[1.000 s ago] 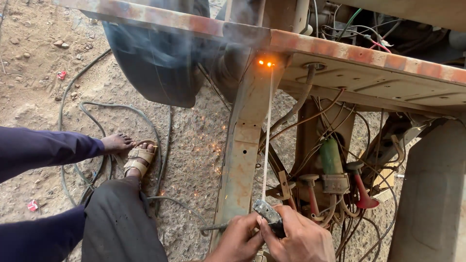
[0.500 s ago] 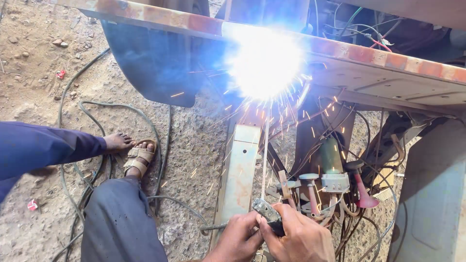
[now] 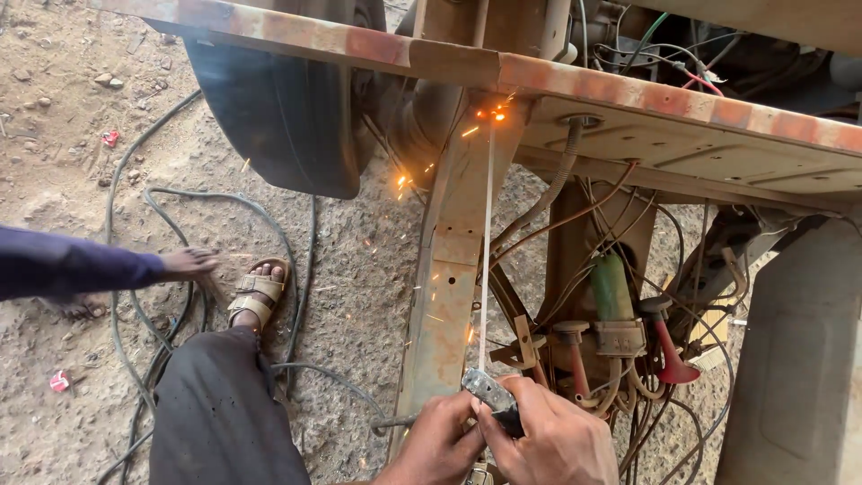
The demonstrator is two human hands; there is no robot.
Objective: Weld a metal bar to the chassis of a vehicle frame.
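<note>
My left hand (image 3: 435,445) and my right hand (image 3: 552,440) sit together at the bottom edge, both closed around a metal welding electrode holder (image 3: 492,395). A thin welding rod (image 3: 486,260) runs straight up from the holder. Its tip meets a glowing orange spot (image 3: 492,114) where a rusty upright bar (image 3: 449,287) joins a rusty horizontal beam (image 3: 611,90). Sparks are falling to the left of the upright bar.
A black tyre (image 3: 278,117) stands behind the beam. Cables (image 3: 135,296) snake over the dirt ground. A blue-sleeved arm and hand (image 3: 184,263) reach in from the left, beside a sandalled foot (image 3: 256,296) and dark trouser leg (image 3: 220,413). Wires, a green cylinder (image 3: 612,287) and a red horn (image 3: 669,346) crowd the right.
The bright white arc flare at the joint has died down to a small orange glow with scattered sparks. Both hands stay on the holder in the same place.
</note>
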